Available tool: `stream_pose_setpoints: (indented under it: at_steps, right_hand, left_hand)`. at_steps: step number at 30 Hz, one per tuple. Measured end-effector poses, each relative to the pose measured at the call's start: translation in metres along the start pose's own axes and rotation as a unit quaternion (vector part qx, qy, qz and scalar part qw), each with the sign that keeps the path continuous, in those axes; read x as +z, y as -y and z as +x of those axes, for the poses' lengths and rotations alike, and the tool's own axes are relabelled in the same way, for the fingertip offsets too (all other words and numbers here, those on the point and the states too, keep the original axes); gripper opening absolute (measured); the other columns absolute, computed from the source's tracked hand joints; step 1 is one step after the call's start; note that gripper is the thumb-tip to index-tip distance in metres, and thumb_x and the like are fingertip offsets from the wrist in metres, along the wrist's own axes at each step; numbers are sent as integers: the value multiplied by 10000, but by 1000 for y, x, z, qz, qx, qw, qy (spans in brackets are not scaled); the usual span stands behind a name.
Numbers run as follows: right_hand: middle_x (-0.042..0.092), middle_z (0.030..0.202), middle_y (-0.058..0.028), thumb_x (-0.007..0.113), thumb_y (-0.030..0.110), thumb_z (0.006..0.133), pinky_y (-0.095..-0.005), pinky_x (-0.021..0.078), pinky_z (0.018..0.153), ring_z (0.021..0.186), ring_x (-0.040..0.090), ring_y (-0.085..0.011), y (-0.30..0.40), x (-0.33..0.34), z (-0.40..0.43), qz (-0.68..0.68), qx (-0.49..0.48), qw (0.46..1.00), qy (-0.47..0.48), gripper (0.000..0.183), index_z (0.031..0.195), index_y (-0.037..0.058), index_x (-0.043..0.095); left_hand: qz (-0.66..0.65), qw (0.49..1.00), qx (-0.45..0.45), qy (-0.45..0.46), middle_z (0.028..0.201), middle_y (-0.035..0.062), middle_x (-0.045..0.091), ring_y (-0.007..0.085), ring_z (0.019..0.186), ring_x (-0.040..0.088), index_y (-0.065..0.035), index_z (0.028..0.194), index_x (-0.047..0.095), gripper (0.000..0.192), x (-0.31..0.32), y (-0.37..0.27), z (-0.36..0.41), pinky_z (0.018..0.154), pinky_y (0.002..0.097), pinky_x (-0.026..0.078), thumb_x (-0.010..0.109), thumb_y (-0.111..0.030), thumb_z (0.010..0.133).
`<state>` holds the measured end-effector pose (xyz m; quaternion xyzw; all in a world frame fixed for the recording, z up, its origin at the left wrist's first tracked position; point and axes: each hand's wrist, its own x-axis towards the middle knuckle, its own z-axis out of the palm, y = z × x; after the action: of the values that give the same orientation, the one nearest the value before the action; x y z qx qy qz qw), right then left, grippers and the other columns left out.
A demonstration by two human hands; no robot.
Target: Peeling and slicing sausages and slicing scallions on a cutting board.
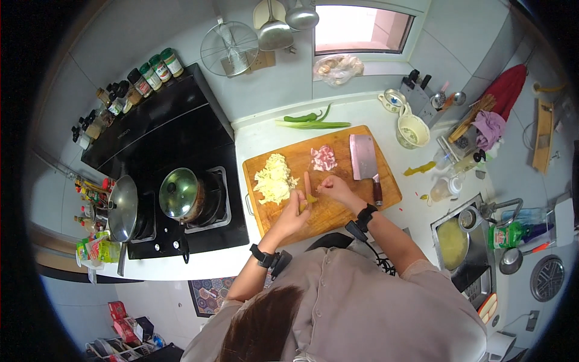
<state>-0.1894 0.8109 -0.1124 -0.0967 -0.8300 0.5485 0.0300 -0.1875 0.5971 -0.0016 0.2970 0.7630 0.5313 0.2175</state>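
My left hand [295,215] is over the wooden cutting board [330,219], fingers closed on a yellow-green pickled vegetable piece [311,198]. Just beyond it lies a thin pink sausage [307,180]. My right hand [337,190] hovers to the right with its fingertips bent together; whether they pinch anything is too small to tell. Shredded pale cabbage [273,178] is heaped on the board's left side. Chopped pink meat [324,158] sits near the top middle. On the right rests a cleaver [363,156], its dark handle towards me.
Green peppers and scallion stalks [316,125] lie behind the board. Left is a gas stove with a lidded pot [178,193] and a wok [123,208]. To the right are a ceramic pot [412,131], a yellow-green vegetable piece [420,169] and a sink [436,233].
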Motion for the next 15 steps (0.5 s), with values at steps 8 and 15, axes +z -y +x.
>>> stream_pose_setpoints:
  at_steps: [8, 15]
  right_hand:
    - [600, 776, -109, 702, 242, 741, -335, 470, 630, 697, 575, -236, -36, 15, 11, -120, -20, 992, 22, 248, 771, 32, 575]
    - [539, 732, -55, 511, 340, 902, -304, 466, 555, 623, 533, -153, 84, -8, -6, 240, 24, 968, 74, 313, 868, 29, 518]
  left_hand:
    - [-96, 992, 65, -41, 892, 58, 336, 138, 838, 369, -78, 976, 302, 280, -9, -10, 1, 780, 244, 334, 461, 51, 786]
    - [-130, 979, 104, -120, 892, 17, 401, 97, 822, 409, -69, 997, 376, 274, -18, -31, -3, 756, 211, 358, 590, -18, 834]
